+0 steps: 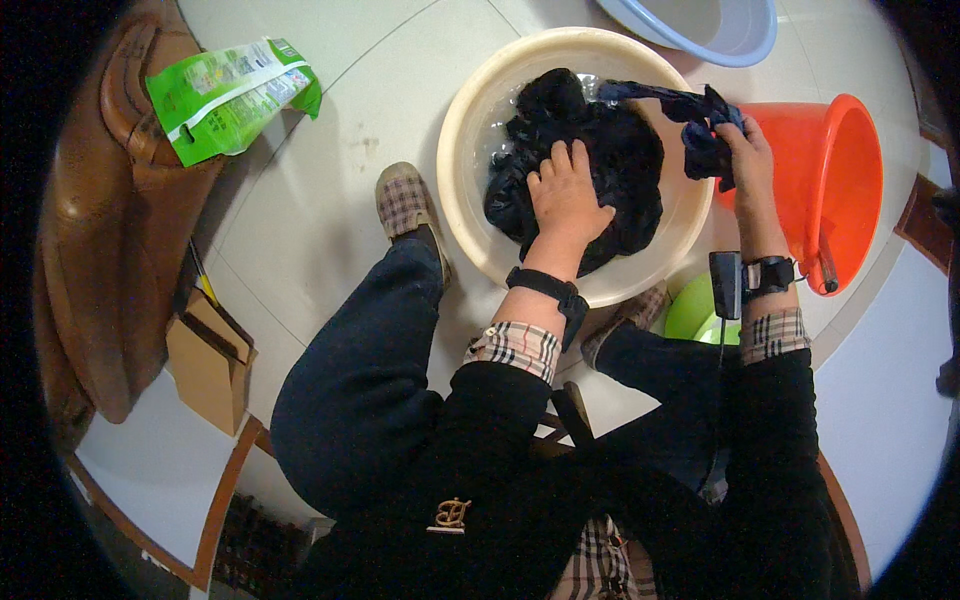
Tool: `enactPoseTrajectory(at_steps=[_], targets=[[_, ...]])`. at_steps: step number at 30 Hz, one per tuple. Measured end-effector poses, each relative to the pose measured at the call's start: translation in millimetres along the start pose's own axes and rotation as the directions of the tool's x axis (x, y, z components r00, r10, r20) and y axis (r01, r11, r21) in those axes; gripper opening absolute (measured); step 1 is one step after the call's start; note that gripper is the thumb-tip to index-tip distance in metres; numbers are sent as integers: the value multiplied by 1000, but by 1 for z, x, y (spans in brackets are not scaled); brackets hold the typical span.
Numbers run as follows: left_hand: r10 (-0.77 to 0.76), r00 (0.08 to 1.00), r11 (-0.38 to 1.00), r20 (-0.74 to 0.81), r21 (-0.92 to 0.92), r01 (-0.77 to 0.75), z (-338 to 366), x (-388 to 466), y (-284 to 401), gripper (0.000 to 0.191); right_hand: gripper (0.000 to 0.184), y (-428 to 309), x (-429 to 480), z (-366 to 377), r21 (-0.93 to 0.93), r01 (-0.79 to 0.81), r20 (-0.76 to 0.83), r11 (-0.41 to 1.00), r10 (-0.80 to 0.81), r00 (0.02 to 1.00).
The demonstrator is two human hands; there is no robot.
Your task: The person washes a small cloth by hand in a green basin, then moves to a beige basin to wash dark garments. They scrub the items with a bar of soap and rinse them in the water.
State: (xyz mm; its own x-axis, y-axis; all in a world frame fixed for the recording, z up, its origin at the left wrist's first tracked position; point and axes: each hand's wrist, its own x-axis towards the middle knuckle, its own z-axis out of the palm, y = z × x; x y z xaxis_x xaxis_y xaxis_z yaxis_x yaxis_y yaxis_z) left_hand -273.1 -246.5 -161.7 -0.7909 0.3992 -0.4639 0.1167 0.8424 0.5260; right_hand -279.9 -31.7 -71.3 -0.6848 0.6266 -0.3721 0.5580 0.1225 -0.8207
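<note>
A cream plastic basin stands on the floor between my feet, with some water around a heap of dark wet cloth. My left hand rests on that heap, palm down and fingers spread, gripping nothing that I can see. Over the basin's right rim, my right hand grips a bunched dark navy cloth. A strip of this cloth stretches left to the heap; whether the two are one piece is hard to tell.
An orange-red bucket lies tipped on its side at the right, beside a green plastic container. Behind the cream basin is a light blue basin. A green plastic packet sits on the brown leather sofa, above a cardboard box.
</note>
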Motion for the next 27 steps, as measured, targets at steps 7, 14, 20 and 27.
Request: enactPoseTrajectory(at_steps=[7,14,20,27], targets=[[-137,983,982,123,-115,151,3,7,-6,77,19,-14,-4,-1,-19,24,78,1000,-22,997],[181,897,880,403,-474,35,8,5,16,59,22,-1,0,3,-14,60,194,998,-56,979],[329,805,834,493,-552,-3,11,-1,30,53,23,0,-6,11,-244,-23,292,969,97,951],[357,685,863,635,-504,18,8,-13,37,51,24,-13,-11,21,-60,69,252,996,-52,966]])
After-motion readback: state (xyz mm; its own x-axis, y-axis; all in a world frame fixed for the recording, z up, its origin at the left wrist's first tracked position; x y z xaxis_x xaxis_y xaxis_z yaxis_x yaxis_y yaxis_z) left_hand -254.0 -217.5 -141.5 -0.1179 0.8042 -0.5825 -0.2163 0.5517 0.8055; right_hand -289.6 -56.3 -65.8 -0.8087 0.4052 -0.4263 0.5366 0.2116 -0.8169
